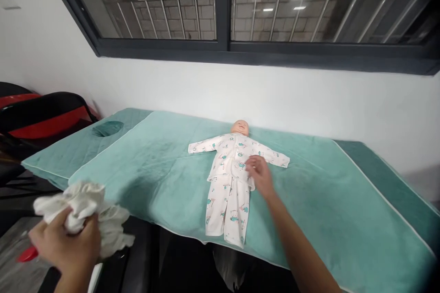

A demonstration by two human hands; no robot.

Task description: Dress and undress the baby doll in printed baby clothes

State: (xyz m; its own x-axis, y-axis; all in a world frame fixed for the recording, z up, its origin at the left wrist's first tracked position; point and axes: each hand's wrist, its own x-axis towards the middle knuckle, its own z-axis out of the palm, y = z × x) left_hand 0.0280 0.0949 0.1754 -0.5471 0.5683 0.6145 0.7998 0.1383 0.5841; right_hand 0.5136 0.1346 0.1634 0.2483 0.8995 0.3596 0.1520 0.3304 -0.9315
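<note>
A baby doll [229, 165] in white printed pyjamas lies on its back on a teal towel [165, 178], head toward the wall, arms spread. My right hand [260, 175] rests on the doll's waist at the hem of the pyjama top, fingers curled on the fabric. My left hand [67, 242] is low at the left, off the bed, closed round a crumpled white cloth [87, 213].
The towel covers a teal massage bed [388, 183] with a face hole [107, 128] at its left end. Black and red chairs [37, 116] stand at the left. A white wall and a barred window [240, 4] are behind. A red object [26, 254] lies near my left hand.
</note>
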